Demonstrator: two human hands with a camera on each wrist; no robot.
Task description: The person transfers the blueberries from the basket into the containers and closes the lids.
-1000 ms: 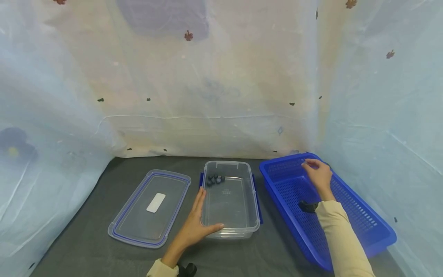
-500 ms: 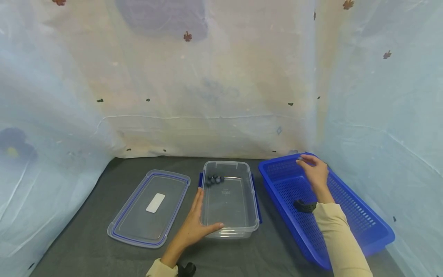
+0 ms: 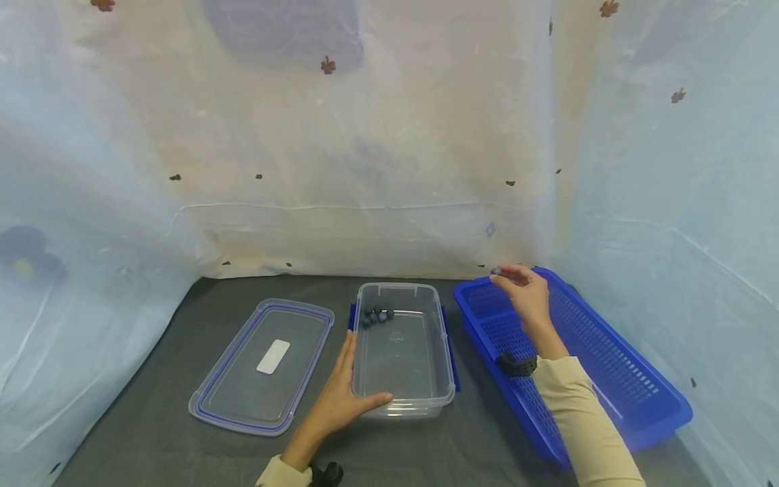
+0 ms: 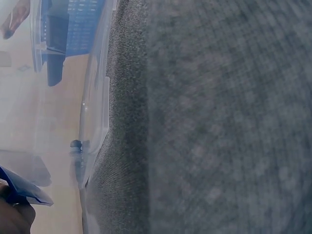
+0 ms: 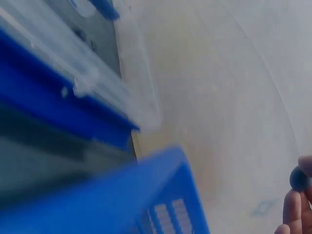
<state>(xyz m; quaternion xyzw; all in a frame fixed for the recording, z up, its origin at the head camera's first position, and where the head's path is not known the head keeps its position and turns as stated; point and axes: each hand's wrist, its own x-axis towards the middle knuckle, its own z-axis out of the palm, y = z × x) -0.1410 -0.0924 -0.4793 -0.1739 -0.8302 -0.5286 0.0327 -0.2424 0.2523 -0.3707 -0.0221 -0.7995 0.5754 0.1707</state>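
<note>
Above the far left rim of the blue plastic basket [image 3: 633, 379], my right hand [image 3: 528, 297] pinches a blueberry [image 5: 299, 179] between thumb and fingertips. In the middle of the table stands a clear plastic container [image 3: 404, 358], lidless, with several blueberries [image 3: 379, 316] gathered at its far left corner. Its near left side has my left hand [image 3: 343, 392] resting against it, fingers stretched along the left wall and thumb at the front. In the left wrist view, part of that hand [image 4: 14, 217] shows beside a blue side clip [image 4: 24, 190].
Left of the container lies its clear lid [image 3: 262, 399] with a blue seal and a white label [image 3: 274, 356]. A dark grey cloth [image 3: 158, 406] covers the table. Pale printed sheeting [image 3: 365, 169] walls the back and sides.
My right hand has risen from inside the basket and moved left to its far left rim, carrying the blueberry. The left hand has stayed at the container.
</note>
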